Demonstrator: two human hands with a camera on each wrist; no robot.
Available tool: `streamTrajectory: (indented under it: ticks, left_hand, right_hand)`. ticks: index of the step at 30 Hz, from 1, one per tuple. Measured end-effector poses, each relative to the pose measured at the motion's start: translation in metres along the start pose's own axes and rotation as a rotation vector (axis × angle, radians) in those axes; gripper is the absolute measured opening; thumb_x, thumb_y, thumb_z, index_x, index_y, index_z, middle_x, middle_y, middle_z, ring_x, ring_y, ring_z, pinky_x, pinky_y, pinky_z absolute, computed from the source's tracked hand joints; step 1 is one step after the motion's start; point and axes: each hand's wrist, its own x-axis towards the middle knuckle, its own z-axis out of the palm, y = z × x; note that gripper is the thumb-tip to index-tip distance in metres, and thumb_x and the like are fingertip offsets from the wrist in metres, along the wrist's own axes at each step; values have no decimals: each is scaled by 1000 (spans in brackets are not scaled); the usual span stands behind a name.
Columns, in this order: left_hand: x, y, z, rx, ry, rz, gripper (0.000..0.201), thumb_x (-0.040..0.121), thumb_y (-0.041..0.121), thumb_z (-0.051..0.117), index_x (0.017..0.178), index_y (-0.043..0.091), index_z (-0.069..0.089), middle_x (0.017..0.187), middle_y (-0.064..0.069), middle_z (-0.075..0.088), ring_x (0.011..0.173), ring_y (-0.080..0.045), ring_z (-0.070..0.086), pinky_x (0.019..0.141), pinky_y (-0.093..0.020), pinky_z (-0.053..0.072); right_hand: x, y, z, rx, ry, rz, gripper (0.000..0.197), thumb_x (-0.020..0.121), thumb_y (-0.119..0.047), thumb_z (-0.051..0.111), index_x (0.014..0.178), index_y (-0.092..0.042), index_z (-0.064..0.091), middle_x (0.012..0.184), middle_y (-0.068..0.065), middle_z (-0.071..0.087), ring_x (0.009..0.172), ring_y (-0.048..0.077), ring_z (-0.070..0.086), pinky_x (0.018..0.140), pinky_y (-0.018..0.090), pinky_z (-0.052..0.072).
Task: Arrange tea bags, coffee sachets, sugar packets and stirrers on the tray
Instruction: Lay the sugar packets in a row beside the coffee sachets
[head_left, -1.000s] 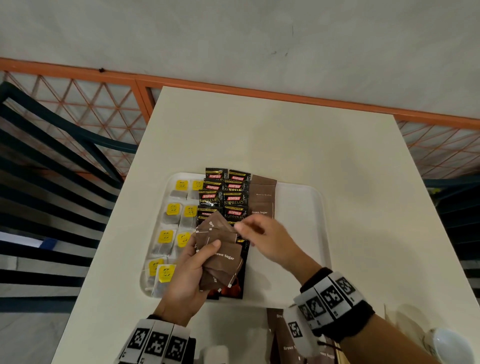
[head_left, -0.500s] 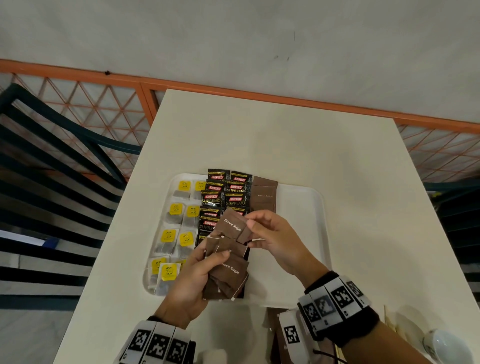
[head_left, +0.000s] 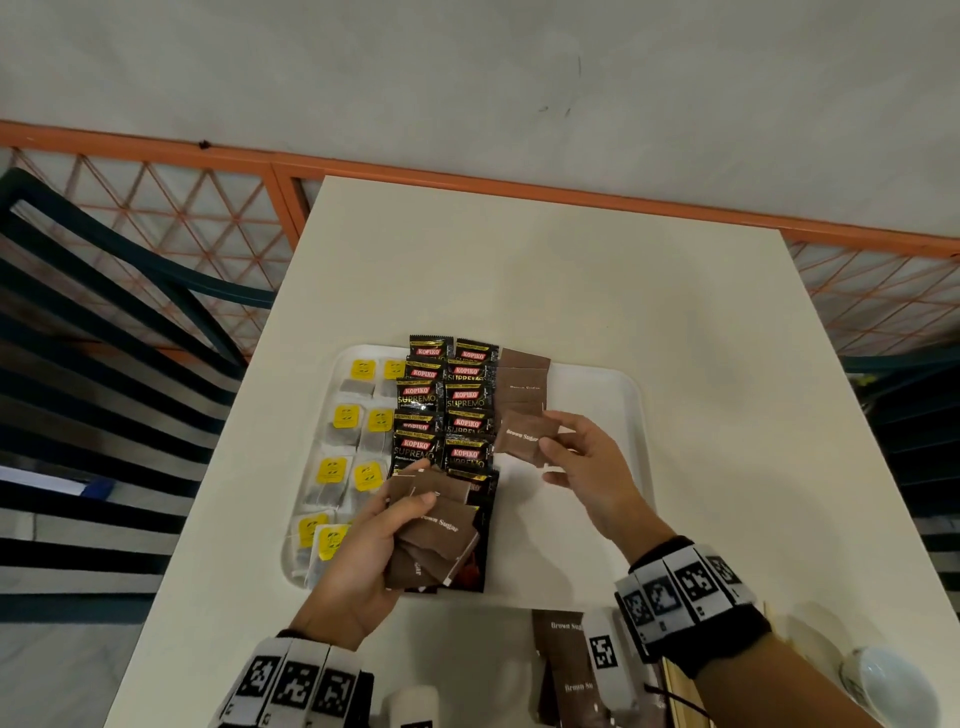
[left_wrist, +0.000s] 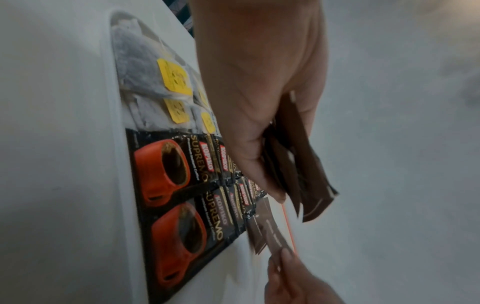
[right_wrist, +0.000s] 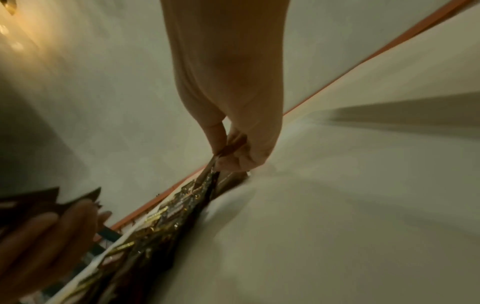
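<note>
A white tray (head_left: 608, 395) on the table holds tea bags (head_left: 347, 431) with yellow tags on its left, black coffee sachets (head_left: 447, 400) in the middle, and brown sugar packets (head_left: 523, 382) laid beside them. My left hand (head_left: 374, 540) grips a fan of several brown sugar packets (head_left: 436, 535) over the tray's near edge. My right hand (head_left: 582, 462) pinches one brown sugar packet (head_left: 522, 436) just below the laid row. In the left wrist view the fanned packets (left_wrist: 298, 164) hang over the sachets (left_wrist: 187, 185). The right wrist view shows thumb and finger pinching the packet (right_wrist: 228, 152).
More brown sugar packets (head_left: 563, 660) lie on the table's near edge by a white cup (head_left: 883, 686). The tray's right half is bare. A dark slatted chair (head_left: 104, 374) stands to the left, an orange lattice railing (head_left: 208, 218) behind the table.
My right hand has drawn one sugar packet off the fan in my left hand and carried it right and forward toward the laid row. The left hand stays put.
</note>
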Motion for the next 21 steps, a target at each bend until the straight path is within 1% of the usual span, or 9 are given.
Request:
streamTrajectory:
  ticks: [4,6,9,12,14,16,17,19,21]
  left_hand:
    - [-1,3,-4,-44,-5,12,40,86,6,49,122,19,57,88,-6,72,66,-16,69,51,-24,54]
    - [-1,3,-3,-49,-4,6,42,81,7,52,120,22,57,87,-5,73,67,-16,69,51,-24,54]
    - [-2,1,-2,-42,-9,2,50,71,13,56,120,22,57,88,-5,72,68,-16,69,53,-25,55]
    - [-2,-2,-3,-54,-22,-7,48,71,14,57,117,23,58,90,-4,73,71,-17,70,57,-28,55]
    - [-2,-3,-3,-69,-40,-3,46,72,14,56,117,24,59,93,-5,73,74,-18,70,60,-30,56]
    - [-3,-2,-1,-85,-58,3,44,73,14,55,115,24,59,94,-6,73,75,-18,70,60,-31,56]
    - [-3,-2,0,-85,-66,7,43,73,14,55,114,24,59,94,-6,73,75,-18,70,59,-31,56]
    - [-3,-2,3,-81,-70,21,42,73,13,55,114,23,59,96,-7,73,76,-18,70,61,-30,57]
    - [-2,-2,4,-74,-56,39,42,75,11,56,115,22,59,97,-8,72,77,-19,70,62,-29,57]
  right_hand:
    - [8,14,-2,-90,114,-6,34,87,-2,58,116,-17,50,91,10,63,75,17,58,60,23,49]
    - [11,18,0,-119,150,-20,35,85,-3,60,114,-18,48,87,9,64,72,18,58,64,28,50]
    - [15,19,4,-166,184,-57,34,84,-4,62,111,-20,47,81,5,64,68,16,57,72,33,52]
    - [17,18,8,-208,195,-94,32,83,-5,62,107,-21,48,75,0,62,67,14,57,72,33,52]
    - [19,19,10,-240,204,-106,31,83,-5,62,107,-20,49,74,-3,60,68,13,57,66,24,49]
    - [19,18,11,-310,218,-114,32,84,-7,62,110,-18,48,76,-4,58,68,7,55,60,13,40]
    - [18,18,12,-333,229,-118,34,83,-8,63,113,-17,47,78,-4,57,68,5,55,58,11,38]
    - [17,17,13,-371,271,-127,39,83,-11,65,117,-16,46,87,0,56,75,12,56,62,16,39]
    - [12,12,16,-427,302,-163,37,83,-16,64,116,-18,47,96,2,54,82,16,55,68,20,38]
